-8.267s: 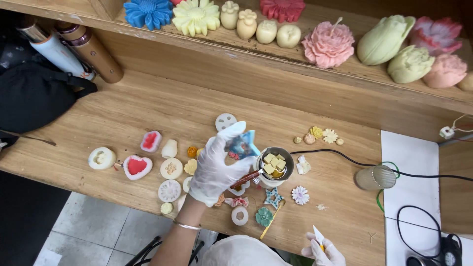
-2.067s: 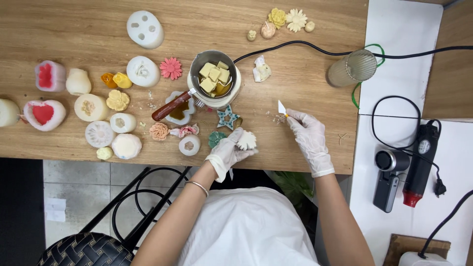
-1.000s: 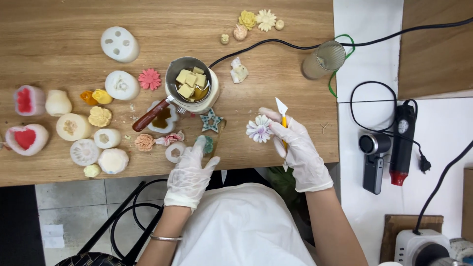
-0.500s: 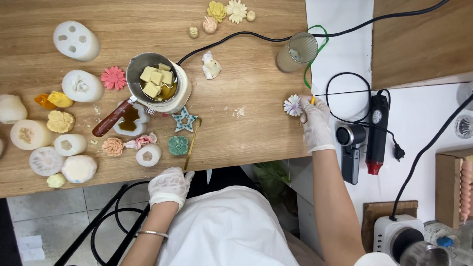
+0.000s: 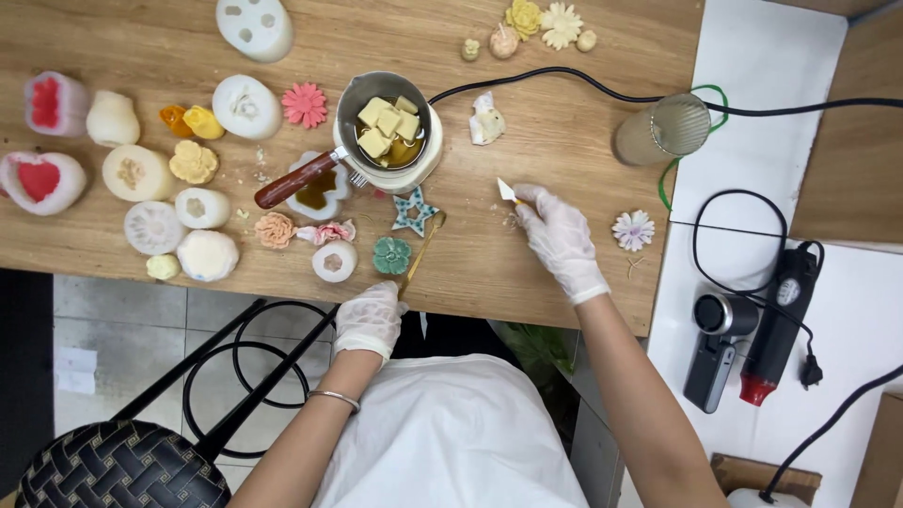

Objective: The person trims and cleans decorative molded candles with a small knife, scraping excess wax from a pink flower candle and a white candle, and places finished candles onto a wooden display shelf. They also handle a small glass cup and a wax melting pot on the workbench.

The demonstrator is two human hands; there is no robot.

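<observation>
The right hand (image 5: 561, 240) pinches a small blade (image 5: 508, 191) in its fingers, tip on the worktop (image 5: 555, 141) just right of the pot (image 5: 388, 132). It looks light, stiff and sharp, best gripped by the handle. The left hand (image 5: 370, 318) rests curled and empty at the near edge.

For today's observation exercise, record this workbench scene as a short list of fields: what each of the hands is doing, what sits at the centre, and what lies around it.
Left hand: gloved, resting at the table's near edge, holding nothing visible
Right hand: gloved, gripping a small white blade over the wood
Centre: metal pot with pale yellow wax cubes, brown handle
Left of the pot: white silicone moulds and small wax flowers
Right: lilac flower on the white surface; heat gun
</observation>
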